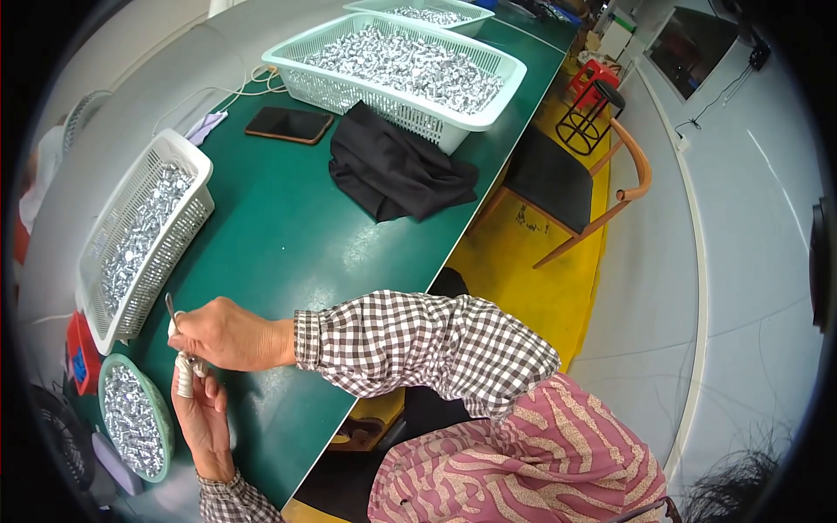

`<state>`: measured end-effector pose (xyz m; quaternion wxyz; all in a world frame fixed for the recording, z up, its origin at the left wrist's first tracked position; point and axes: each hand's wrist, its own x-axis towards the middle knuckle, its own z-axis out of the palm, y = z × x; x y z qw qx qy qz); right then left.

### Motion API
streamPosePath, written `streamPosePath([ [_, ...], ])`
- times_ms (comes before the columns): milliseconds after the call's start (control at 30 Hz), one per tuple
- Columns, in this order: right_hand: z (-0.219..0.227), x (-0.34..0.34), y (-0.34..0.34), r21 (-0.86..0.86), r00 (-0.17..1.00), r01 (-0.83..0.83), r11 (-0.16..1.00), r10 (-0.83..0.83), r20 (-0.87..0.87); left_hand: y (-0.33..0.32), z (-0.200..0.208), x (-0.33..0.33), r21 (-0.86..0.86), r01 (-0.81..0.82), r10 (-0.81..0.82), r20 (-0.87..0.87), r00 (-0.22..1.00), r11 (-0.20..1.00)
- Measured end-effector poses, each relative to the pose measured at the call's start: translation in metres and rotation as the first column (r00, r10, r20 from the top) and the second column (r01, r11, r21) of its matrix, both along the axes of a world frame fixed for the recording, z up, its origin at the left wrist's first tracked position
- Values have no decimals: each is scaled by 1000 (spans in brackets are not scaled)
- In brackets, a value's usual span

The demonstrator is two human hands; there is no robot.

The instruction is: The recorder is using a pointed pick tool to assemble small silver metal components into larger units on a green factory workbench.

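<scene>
My right hand (228, 335) is closed round a thin metal tool (170, 304), whose slim end sticks up past the fingers; its exact kind does not show. Just below it, my left hand (202, 410) pinches a small silvery metal part (193, 358), mostly hidden between the fingertips. White tape wraps fingers on both hands. The hands meet above the green table's left side. Beside my left hand stands a round green basket (163, 410) full of small silvery metal parts. A long white basket (187, 228) of similar parts lies beyond my right hand.
A large pale green basket (453, 132) heaped with metal parts stands farther back, another (482, 19) behind it. A black cloth (392, 166) and a phone (289, 125) lie on the table (288, 235). A red bin (84, 353) sits left. A chair (558, 179) stands right.
</scene>
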<state>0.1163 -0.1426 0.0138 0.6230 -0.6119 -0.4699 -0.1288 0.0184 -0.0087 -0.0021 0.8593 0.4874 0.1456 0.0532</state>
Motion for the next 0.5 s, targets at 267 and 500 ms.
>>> streamPosePath([
  [267, -2, 7, 1, -114, 992, -65, 991, 52, -113, -3, -2, -1, 48, 12, -11, -14, 1000, 999],
  [500, -1, 12, 0, -18, 965, -35, 999, 29, -262, 0, -2, 7, 189, -39, 32, 39, 999, 981],
])
